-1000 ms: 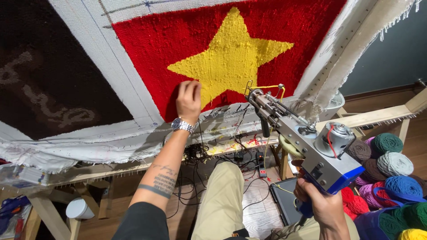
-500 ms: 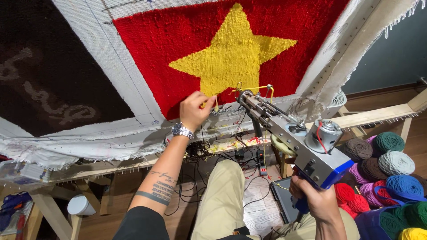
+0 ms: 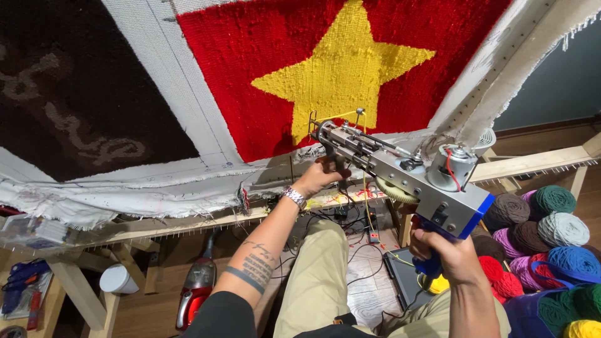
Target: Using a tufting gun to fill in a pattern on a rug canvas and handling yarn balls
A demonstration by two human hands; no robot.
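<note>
1. Since a second ago, left hand (image 3: 319, 177) is dropping from the red pile to the tufting gun (image 3: 400, 172), now clenching its front grip.
2. Right hand (image 3: 452, 255) is grasping the blue rear handle, gun angled just below the yellow star (image 3: 341, 69).
3. Yellow yarn (image 3: 365, 206) is feeding up; keeping both hands firm should steady the needle.
4. Yarn balls (image 3: 551, 241) are lying at right.

Dark brown rug piece (image 3: 75, 100) stretched on frame at left. Pile of yarn balls (image 3: 551, 231) bottom right: teal, purple, brown, blue, red. Red vacuum (image 3: 197, 291) and white cup (image 3: 118, 279) on floor, cables (image 3: 325, 219) tangled under wooden frame (image 3: 532, 166).
</note>
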